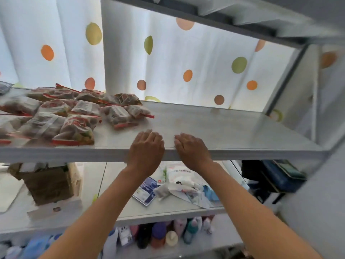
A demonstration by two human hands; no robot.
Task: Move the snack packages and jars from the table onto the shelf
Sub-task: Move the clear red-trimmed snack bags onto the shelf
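The metal shelf unit (233,131) fills the view, its middle board pale and bare across the right half, with a spotted curtain (177,58) hanging behind it. On the left half of that board lies a heap of snack packages (61,116), clear bags with red sealed edges, overlapping one another and reaching close to the front lip. No jars show on this board, and the counter the goods come from is out of sight.

Both hands hold nothing, so the step in hand looks like the gap between one load and the next. To do it well, the next packages or jars should go onto the bare stretch to the right of the heap, set back from the lip so nothing slides off. Jars would be best stood upright on the flat metal and not on the soft bags.

The board below carries a cardboard box (50,184) at the left and loose white and blue packets (179,186) near the middle; bottles (168,234) crowd the lowest level.

The left hand (146,148) lies palm down over the front edge, fingers straight and close together, appearing to rest on the board. The right hand (192,148) is just beside it, likewise flat and empty, fingers slightly relaxed; the two are apart, not touching.
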